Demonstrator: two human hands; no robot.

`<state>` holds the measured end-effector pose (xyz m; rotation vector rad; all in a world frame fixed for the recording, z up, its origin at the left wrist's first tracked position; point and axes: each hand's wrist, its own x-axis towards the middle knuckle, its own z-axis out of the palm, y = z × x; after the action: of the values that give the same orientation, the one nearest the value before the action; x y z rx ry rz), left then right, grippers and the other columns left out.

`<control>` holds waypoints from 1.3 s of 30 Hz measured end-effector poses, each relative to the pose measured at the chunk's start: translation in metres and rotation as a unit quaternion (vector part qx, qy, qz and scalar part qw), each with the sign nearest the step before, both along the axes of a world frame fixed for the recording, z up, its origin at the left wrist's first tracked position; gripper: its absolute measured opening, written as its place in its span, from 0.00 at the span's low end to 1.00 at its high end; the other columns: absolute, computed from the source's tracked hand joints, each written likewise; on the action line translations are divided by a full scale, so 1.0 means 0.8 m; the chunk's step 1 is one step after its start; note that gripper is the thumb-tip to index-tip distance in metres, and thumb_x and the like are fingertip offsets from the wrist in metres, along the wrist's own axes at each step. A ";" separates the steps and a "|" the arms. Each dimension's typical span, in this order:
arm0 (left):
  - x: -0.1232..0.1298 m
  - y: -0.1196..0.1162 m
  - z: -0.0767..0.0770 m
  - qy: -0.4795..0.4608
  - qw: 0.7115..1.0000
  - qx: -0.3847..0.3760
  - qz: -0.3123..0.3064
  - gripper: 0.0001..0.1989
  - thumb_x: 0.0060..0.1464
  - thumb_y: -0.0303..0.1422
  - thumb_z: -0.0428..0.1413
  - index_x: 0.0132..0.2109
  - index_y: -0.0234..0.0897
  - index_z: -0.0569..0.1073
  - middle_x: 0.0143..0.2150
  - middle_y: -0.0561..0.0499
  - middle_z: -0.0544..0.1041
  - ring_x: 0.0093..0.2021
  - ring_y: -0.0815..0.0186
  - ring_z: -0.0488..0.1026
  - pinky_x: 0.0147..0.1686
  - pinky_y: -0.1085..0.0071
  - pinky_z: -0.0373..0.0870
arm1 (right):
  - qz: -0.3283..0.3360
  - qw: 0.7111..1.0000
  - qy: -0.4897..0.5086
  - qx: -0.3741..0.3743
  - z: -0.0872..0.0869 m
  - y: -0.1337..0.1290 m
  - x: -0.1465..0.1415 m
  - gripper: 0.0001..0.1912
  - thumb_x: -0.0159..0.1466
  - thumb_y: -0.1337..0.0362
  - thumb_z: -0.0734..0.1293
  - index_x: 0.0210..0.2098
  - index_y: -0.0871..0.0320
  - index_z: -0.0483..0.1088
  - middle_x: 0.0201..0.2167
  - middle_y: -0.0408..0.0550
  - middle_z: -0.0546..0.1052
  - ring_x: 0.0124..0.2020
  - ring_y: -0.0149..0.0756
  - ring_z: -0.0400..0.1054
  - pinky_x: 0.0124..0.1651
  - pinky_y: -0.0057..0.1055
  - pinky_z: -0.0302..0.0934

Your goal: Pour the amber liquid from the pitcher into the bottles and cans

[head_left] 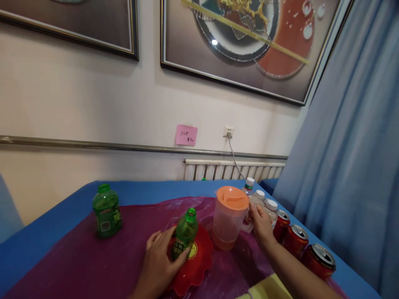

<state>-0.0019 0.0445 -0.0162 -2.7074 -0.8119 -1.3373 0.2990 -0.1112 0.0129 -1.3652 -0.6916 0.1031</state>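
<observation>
My left hand [160, 259] is wrapped round a green plastic bottle [186, 230] with an open mouth, which stands slightly tilted over a red scalloped plate [201, 274]. To its right, my right hand [260, 222] grips the handle of a clear plastic pitcher [227, 224] with an orange lid [232, 198]. The pitcher is upright, and some orange-tinted colour shows near its bottom. My fingers hide most of its handle. Whether the bottle's base touches the plate is hidden by my hand.
Another green bottle [107, 211], capped, stands at the left on purple plastic sheeting [93, 265] over a blue table cover [137, 191]. Along the right edge are clear bottles with white caps [272, 204] and red cans [319, 261]. A yellow cloth [266, 288] lies at the front.
</observation>
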 end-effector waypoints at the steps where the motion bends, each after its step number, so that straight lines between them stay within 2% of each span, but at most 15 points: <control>1: 0.000 0.000 -0.001 -0.005 1.000 -0.005 0.002 0.27 0.54 0.50 0.59 0.55 0.41 0.71 0.46 0.46 0.84 0.44 0.52 0.80 0.52 0.51 0.70 | -0.001 1.000 0.020 -0.001 0.002 0.005 0.001 0.29 0.61 0.34 0.64 0.21 0.52 0.58 0.15 0.37 0.63 0.17 0.32 0.57 0.22 0.30 0.58; 5: 0.001 0.001 -0.004 -0.014 0.999 -0.052 0.005 0.26 0.52 0.49 0.61 0.55 0.40 0.72 0.46 0.46 0.84 0.44 0.51 0.79 0.52 0.49 0.69 | -0.004 0.996 0.080 -0.024 0.025 0.019 0.008 0.31 0.56 0.33 0.67 0.21 0.52 0.56 0.14 0.33 0.57 0.16 0.29 0.51 0.18 0.28 0.50; 9: 0.000 -0.001 0.000 -0.005 0.994 -0.110 -0.008 0.26 0.51 0.47 0.62 0.54 0.40 0.74 0.46 0.45 0.83 0.46 0.50 0.78 0.53 0.49 0.69 | -0.028 0.997 -0.007 -0.067 0.076 0.019 0.021 0.32 0.54 0.32 0.68 0.20 0.54 0.60 0.15 0.35 0.58 0.18 0.29 0.50 0.20 0.28 0.47; 14: 0.000 -0.006 0.009 0.003 0.988 -0.155 -0.004 0.26 0.48 0.44 0.64 0.54 0.41 0.76 0.48 0.44 0.82 0.50 0.48 0.77 0.55 0.47 0.67 | 0.011 0.991 -0.091 -0.094 0.147 0.019 0.031 0.31 0.55 0.33 0.66 0.18 0.53 0.59 0.15 0.35 0.55 0.18 0.28 0.47 0.20 0.28 0.43; 17: 0.001 -0.010 0.012 0.009 0.986 -0.167 0.002 0.26 0.47 0.43 0.64 0.54 0.40 0.76 0.49 0.42 0.81 0.51 0.48 0.76 0.55 0.47 0.67 | 0.016 0.979 -0.164 -0.119 0.179 0.024 0.029 0.30 0.56 0.36 0.66 0.17 0.52 0.55 0.15 0.35 0.52 0.19 0.28 0.47 0.21 0.28 0.43; 20: 0.000 -0.014 0.013 0.009 0.985 -0.172 0.001 0.27 0.48 0.42 0.64 0.55 0.40 0.76 0.50 0.41 0.80 0.52 0.48 0.75 0.56 0.47 0.66 | 0.026 0.966 -0.220 -0.132 0.202 0.029 0.024 0.29 0.57 0.38 0.65 0.16 0.52 0.54 0.16 0.35 0.50 0.19 0.28 0.46 0.21 0.28 0.42; 29: -0.002 -0.027 0.025 -0.013 0.986 -0.168 -0.011 0.26 0.45 0.37 0.65 0.54 0.42 0.76 0.49 0.43 0.81 0.52 0.48 0.75 0.55 0.49 0.67 | 0.047 0.939 -0.309 -0.141 0.244 0.040 0.006 0.27 0.58 0.42 0.64 0.16 0.53 0.53 0.15 0.36 0.50 0.20 0.27 0.45 0.22 0.28 0.42; 39: -0.001 -0.034 0.030 -0.010 0.983 -0.179 -0.023 0.25 0.45 0.36 0.65 0.52 0.40 0.77 0.49 0.42 0.80 0.52 0.48 0.74 0.55 0.49 0.67 | 0.073 0.894 -0.403 -0.180 0.254 0.050 -0.003 0.26 0.61 0.45 0.63 0.17 0.53 0.52 0.18 0.37 0.48 0.21 0.27 0.44 0.24 0.29 0.40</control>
<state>-0.0030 0.0177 0.0075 -2.9998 -1.0949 -1.3431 0.2967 -0.0710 0.2160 -1.7131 -1.5327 -0.2489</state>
